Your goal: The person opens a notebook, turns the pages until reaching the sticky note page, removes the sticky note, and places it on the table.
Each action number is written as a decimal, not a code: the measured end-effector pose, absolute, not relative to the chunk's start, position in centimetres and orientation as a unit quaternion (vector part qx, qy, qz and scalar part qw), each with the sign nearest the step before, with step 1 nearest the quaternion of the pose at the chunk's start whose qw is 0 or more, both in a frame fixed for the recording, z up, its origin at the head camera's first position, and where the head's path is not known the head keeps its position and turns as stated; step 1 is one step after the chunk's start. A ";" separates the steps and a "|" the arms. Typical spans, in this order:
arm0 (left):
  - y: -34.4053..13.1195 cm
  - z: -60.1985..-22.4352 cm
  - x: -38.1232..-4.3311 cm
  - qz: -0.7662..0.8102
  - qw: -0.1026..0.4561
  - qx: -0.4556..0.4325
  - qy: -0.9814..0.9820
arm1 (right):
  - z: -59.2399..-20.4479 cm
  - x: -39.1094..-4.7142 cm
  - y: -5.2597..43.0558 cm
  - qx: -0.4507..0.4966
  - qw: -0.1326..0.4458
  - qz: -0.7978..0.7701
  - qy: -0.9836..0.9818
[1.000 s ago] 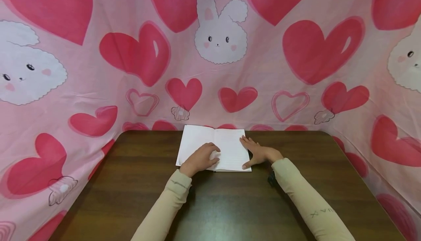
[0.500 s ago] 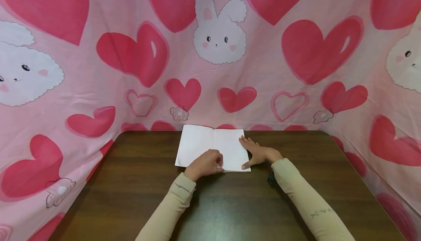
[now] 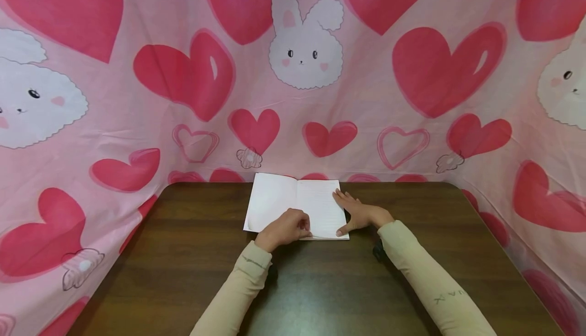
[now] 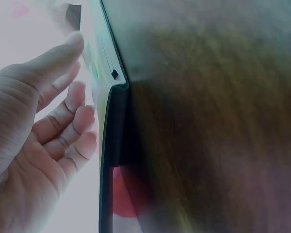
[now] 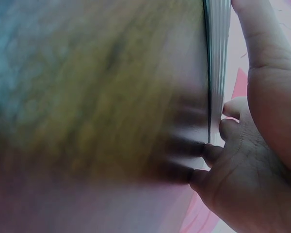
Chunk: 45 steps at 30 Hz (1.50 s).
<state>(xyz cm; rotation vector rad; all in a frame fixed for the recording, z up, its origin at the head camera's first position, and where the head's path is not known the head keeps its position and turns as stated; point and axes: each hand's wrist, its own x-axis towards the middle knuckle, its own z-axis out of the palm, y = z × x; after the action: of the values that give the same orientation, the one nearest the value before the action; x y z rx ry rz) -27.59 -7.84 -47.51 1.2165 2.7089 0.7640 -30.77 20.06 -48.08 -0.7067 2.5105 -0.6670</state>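
From where I sit at the remote end, two bare hands are at work on an open notebook (image 3: 299, 198). The left hand (image 3: 283, 230) reaches over its near side, fingers (image 4: 60, 121) half bent with small gaps between their tips, the thumb (image 4: 51, 60) stretched out to the paper at the near edge. I cannot tell whether a sheet is caught between thumb and index finger. The right hand (image 3: 361, 215) is spread wide along the notebook's right edge, fingers pointing to the far side and thumb on the near right corner; it grips nothing.

I can read no brand or label. The right page (image 3: 320, 206) has faint ruled lines and the left page (image 3: 272, 201) looks plain. Dark letter-like marks sit on the right sleeve (image 3: 426, 275) and near the left sleeve's (image 3: 235, 290) cuff, too unclear for me to read.

The notebook lies flat at the far edge of the brown table (image 3: 412, 208), its left page mostly to the left of and beyond the left hand, its right page between both hands. From the left wrist I see a black cover (image 4: 118, 121) and a dark ribbon tip (image 4: 114, 74) at the spine.
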 end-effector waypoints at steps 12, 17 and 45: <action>-6.8 -47.2 -26.7 0.146 0.000 0.422 0.895 | -48.0 -30.7 20.2 -0.260 0.221 -0.244 0.908; -7.0 -47.2 -26.6 0.124 -0.024 0.423 0.897 | -47.9 -30.7 20.5 -0.271 0.213 -0.269 0.899; -9.0 -47.2 -25.1 0.178 -0.215 0.337 0.899 | -48.1 -30.5 20.9 -0.283 0.192 -0.270 0.900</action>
<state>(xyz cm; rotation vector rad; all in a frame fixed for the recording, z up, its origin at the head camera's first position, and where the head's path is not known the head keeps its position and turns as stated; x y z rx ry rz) -25.10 -8.99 -47.19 1.2333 3.2918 0.6533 -30.51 20.90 -48.07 -0.7950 2.5259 -0.7584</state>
